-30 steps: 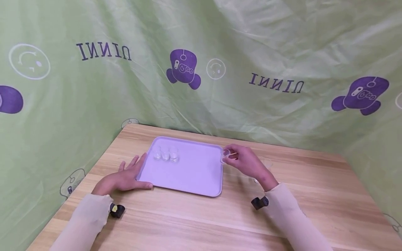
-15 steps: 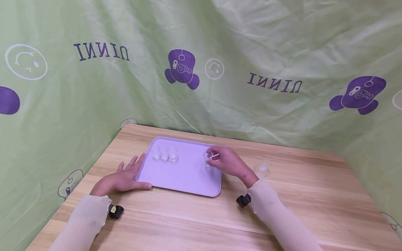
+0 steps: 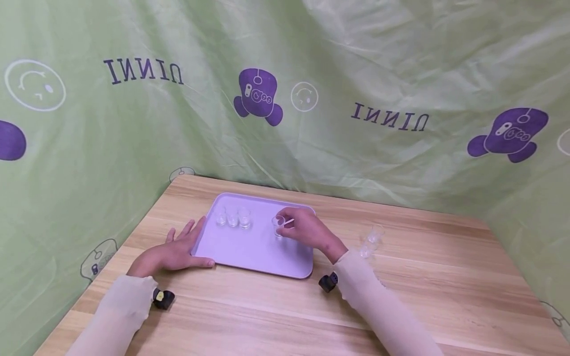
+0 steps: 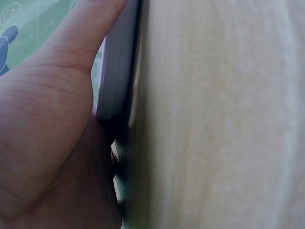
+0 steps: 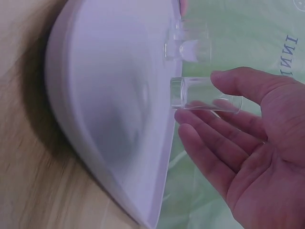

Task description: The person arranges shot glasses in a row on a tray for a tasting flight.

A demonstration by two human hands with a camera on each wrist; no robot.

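Note:
My right hand (image 3: 311, 233) pinches a small clear shot glass (image 3: 278, 226) above the middle of the lilac tray (image 3: 262, 254). In the right wrist view the thumb and fingers hold that glass (image 5: 195, 93) near its rim, its thick base towards the tray. Three similar glasses, a left one (image 3: 221, 218), a middle one (image 3: 232, 220) and a right one (image 3: 245, 219), stand in a row on the tray's left half. My left hand (image 3: 178, 253) lies spread against the tray's front left corner, thumb along the front edge. Its thumb touches the tray's side (image 4: 114, 71) in the left wrist view.
To the right of the tray, more clear glasses (image 3: 374, 238) stand on the wooden table (image 3: 249, 316). A green printed cloth (image 3: 311, 158) hangs behind the table and along its sides.
My right hand has carried the shot glass leftward from the tray's right edge to above its middle. The glasses on the right have come into fuller view. My left hand stays put.

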